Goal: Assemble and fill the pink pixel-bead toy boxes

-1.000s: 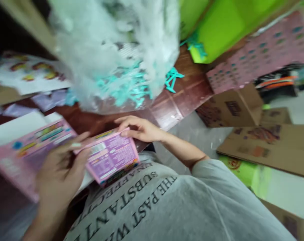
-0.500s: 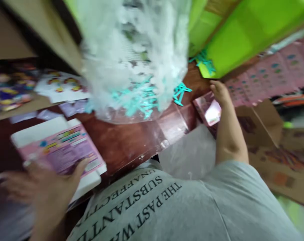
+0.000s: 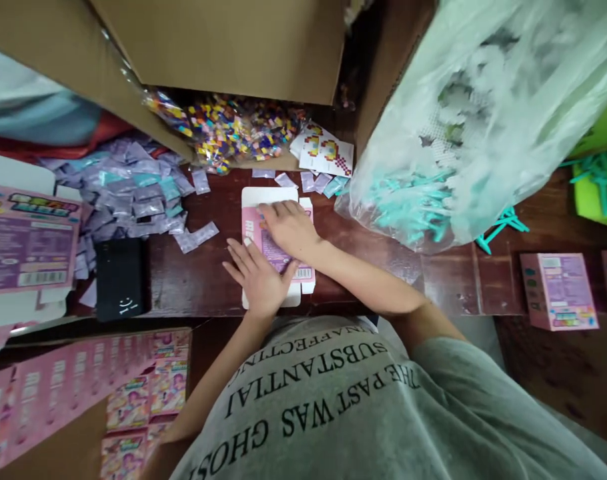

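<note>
A flat, unfolded pink and purple carton (image 3: 268, 248) with white end flaps lies on the dark red table in front of me. My left hand (image 3: 262, 279) rests on its lower left part, fingers spread. Across the upper part of the carton lies my right hand (image 3: 291, 230), fingers stretched out and palm down. Together the hands hide much of the printed panel. At the table's right edge stands a filled-out pink box (image 3: 566, 291), apart from both hands.
Small purple sachets (image 3: 133, 190) lie heaped at the left beside a black power bank or similar block (image 3: 119, 279). Colourful beads in bags (image 3: 243, 130) and printed pattern sheets (image 3: 328, 150) are behind. A clear bag with turquoise sticks (image 3: 413, 207) stands right. More flat cartons (image 3: 31, 247) lie left.
My right hand has left the box at the right and come over onto the flat carton. My left hand stays on the carton. The view has turned left.
</note>
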A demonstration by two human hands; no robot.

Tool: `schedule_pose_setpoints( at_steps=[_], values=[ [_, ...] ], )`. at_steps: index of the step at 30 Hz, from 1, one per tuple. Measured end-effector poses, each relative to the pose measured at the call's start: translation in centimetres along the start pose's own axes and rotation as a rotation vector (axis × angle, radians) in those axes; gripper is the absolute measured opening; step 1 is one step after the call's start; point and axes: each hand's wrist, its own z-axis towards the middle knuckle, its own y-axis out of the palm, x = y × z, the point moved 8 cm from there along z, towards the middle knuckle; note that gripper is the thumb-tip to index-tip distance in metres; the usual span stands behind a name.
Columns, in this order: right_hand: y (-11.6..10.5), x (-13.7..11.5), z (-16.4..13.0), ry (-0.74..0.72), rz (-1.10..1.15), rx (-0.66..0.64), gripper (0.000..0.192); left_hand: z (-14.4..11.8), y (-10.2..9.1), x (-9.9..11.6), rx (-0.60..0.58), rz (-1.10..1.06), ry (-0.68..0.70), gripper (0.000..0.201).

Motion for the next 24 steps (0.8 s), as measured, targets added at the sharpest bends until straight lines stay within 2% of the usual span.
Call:
schedule_pose_setpoints(
  at_steps=[3, 5, 6, 8, 9, 11, 12, 14, 16, 17, 19, 20, 22, 24],
  values=[
    [-3.2, -0.3, -0.6, -0.103, 0.282, 0.054, 0.026, 0.3, -2.8, 0.4, 0.038, -0.22, 0.007, 0.13],
    [-6.3, -1.6, -1.8, -0.25, 0.516, 0.075, 0.019, 0.9, -5.3, 1.0, 0.005, -0.399, 0.009, 0.102],
    [-7.7, -2.4, -2.5, -0.316, 0.591, 0.085, 0.017, 1.3, -6.3, 1.4, -0.051, -0.489, 0.009, 0.084],
    [-10.4, -3.2, -3.9, -0.393, 0.607, 0.14, 0.017, 2.2, -7.3, 2.2, -0.209, -0.662, 0.014, 0.057],
    [-11.4, -3.1, -4.6, -0.387, 0.557, 0.19, 0.019, 2.7, -7.6, 2.5, -0.27, -0.743, 0.017, 0.051],
    [-12.8, -1.5, -6.0, -0.29, 0.408, 0.325, 0.025, 3.8, -7.8, 2.5, -0.28, -0.884, 0.029, 0.049],
    [-13.0, -0.1, -6.8, -0.219, 0.353, 0.388, 0.034, 4.3, -7.8, 2.1, -0.236, -0.935, 0.043, 0.053],
    [-12.0, 3.0, -8.1, -0.1, 0.389, 0.415, 0.054, 4.8, -7.3, 1.5, -0.154, -0.993, 0.101, 0.084],
    [-9.2, 5.7, -9.0, -0.042, 0.613, 0.284, 0.066, 4.6, -6.0, 1.2, -0.17, -1.004, 0.175, 0.111],
    [-7.6, 6.7, -9.4, -0.018, 0.748, 0.197, 0.066, 4.4, -5.2, 1.1, -0.214, -0.997, 0.199, 0.11],
    [-5.4, 7.8, -10.4, 0.026, 0.965, 0.058, 0.061, 4.0, -4.0, 0.9, -0.312, -0.958, 0.213, 0.085],
    [-5.0, 8.1, -10.8, 0.038, 1.029, 0.027, 0.056, 4.0, -3.7, 0.9, -0.347, -0.926, 0.215, 0.069],
    [-5.4, 8.2, -11.4, 0.025, 1.052, 0.029, 0.039, 4.3, -4.0, 1.2, -0.352, -0.848, 0.223, 0.042],
    [-6.6, 8.1, -11.8, -0.012, 0.961, 0.102, 0.024, 4.9, -4.8, 1.8, -0.29, -0.771, 0.238, 0.036]
  ],
)
